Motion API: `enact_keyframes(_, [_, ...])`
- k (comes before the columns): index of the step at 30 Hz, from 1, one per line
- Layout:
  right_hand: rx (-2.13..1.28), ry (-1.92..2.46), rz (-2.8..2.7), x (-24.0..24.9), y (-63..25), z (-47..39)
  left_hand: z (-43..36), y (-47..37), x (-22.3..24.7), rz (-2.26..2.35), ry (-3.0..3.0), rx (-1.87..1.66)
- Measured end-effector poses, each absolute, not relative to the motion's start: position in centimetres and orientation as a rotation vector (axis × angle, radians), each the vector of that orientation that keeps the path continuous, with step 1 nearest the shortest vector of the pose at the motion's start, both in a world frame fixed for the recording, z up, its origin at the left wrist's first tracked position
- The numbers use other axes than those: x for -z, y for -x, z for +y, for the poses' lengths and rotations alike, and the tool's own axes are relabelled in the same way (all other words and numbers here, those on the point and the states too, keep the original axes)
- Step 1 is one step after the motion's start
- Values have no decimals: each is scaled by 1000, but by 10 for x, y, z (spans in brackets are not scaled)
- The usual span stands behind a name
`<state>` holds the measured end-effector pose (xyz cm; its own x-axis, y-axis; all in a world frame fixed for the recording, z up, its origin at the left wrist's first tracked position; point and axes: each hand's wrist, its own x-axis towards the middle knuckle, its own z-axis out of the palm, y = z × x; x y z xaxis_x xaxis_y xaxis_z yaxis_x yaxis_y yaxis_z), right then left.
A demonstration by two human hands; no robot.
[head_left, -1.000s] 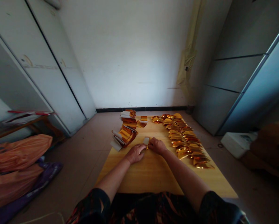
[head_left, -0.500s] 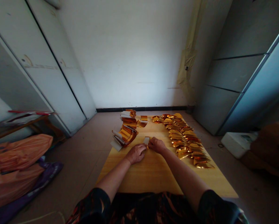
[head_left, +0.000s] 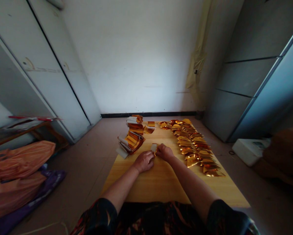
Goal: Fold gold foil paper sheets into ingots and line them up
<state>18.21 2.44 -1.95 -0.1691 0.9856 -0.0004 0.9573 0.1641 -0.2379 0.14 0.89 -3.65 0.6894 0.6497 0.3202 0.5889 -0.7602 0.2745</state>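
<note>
A small sheet of foil paper (head_left: pixel 154 148), pale side up with a gold edge, lies on the wooden table (head_left: pixel 158 186) between my hands. My left hand (head_left: pixel 144 161) is closed at its lower left edge, fingers pressed together on the paper. On the other side my right hand (head_left: pixel 165 152) pinches the right edge, its fingers curled. The fingertips partly hide the paper. To the left rests a curved stack of gold foil sheets (head_left: pixel 134 140). Two rows of folded gold foil pieces (head_left: pixel 194 147) run down the table's right side.
Behind the near stack sits another foil stack (head_left: pixel 136 120), with loose foil sheets (head_left: pixel 150 129) beside it. A white box (head_left: pixel 248 151) stands on the floor at right. Orange plastic bags (head_left: pixel 16 176) lie at left. Cabinets (head_left: pixel 50 65) and a wall (head_left: pixel 136 58) surround the table.
Both hands stay at the paper with only very slight finger movement. The stacks and folded pieces have not moved.
</note>
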Motion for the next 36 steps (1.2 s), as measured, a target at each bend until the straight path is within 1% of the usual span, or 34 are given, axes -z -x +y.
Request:
enact_keyframes(6, [-412, 1805, -2189, 21, -188, 23, 9, -6, 35, 1067, -2757, -597])
enact_keyframes(11, [-422, 1832, -2111, 24, -186, 24, 13, -10, 40, 1163, -2728, -615])
enact_keyframes(17, [-512, 1776, -2114, 29, -192, 34, 15, -18, 41, 1321, -2689, -617])
enact_keyframes(24, [-406, 1773, -2160, 32, -195, 38, 14, -25, 36, 1440, -2668, -627])
enact_keyframes(30, [-410, 1801, -2178, 32, -194, 38, 11, -28, 34, 1457, -2685, -605])
enact_keyframes(36, [-199, 1805, -2398, 12, -198, 21, 14, -25, 33, 1467, -2670, -559])
